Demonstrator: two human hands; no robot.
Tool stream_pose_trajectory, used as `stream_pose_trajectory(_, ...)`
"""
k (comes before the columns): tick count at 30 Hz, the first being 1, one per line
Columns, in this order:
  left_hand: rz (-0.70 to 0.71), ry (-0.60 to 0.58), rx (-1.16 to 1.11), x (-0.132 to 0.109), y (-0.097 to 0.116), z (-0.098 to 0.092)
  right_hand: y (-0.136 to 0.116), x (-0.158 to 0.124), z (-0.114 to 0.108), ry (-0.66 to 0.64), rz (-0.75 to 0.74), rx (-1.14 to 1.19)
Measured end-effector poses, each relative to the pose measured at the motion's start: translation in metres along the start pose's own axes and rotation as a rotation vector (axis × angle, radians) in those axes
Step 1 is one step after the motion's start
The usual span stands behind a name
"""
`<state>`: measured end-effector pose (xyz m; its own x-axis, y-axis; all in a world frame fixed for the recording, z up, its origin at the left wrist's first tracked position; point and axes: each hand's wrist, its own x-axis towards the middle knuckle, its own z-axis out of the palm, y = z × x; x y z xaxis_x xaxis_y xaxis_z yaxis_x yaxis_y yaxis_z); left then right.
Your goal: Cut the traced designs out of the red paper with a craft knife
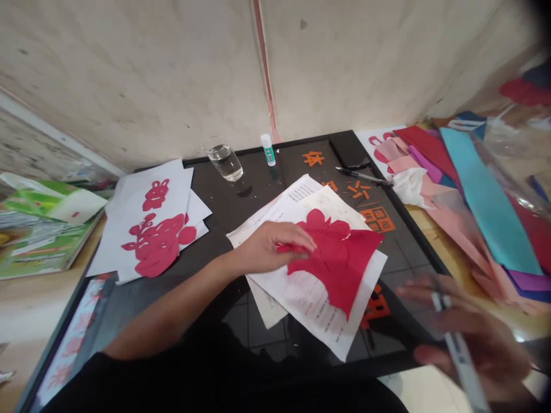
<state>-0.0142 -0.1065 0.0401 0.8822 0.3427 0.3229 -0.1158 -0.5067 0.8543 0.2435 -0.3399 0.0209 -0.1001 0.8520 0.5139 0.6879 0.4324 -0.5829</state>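
Observation:
A cut sheet of red paper [331, 258] with a scalloped, flower-like upper edge lies on a small stack of printed white sheets [297, 310]. My left hand [275, 246] is over its left side, fingers curled closed around a small red piece of paper [295, 248]. Whether that piece joins the larger sheet is hard to see. At the lower right, my right hand [477, 338] is smeared by motion, above the table edge and apart from the paper. It grips a slim, light-coloured pen-shaped tool [462, 361]; its tip is too blurred to identify.
On the black table [206, 304] stand a glass of water [224, 160] and a glue stick [267, 150]. Red paper cuttings [159, 244] rest on white sheets at left. A pen [364, 175], a black case [348, 149] and coloured paper strips [486, 195] are at right.

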Motion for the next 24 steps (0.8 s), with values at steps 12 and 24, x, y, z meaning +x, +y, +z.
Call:
stream_pose_trajectory(12,0.196,-0.036,0.215,-0.039,0.017,0.04,0.023,0.054,0.043,0.063,0.321,-0.053)
stream_pose_trajectory(24,-0.568,0.296,-0.338,-0.005,0.023,0.018,0.054,0.048,0.049,-0.033,0.791,0.36)
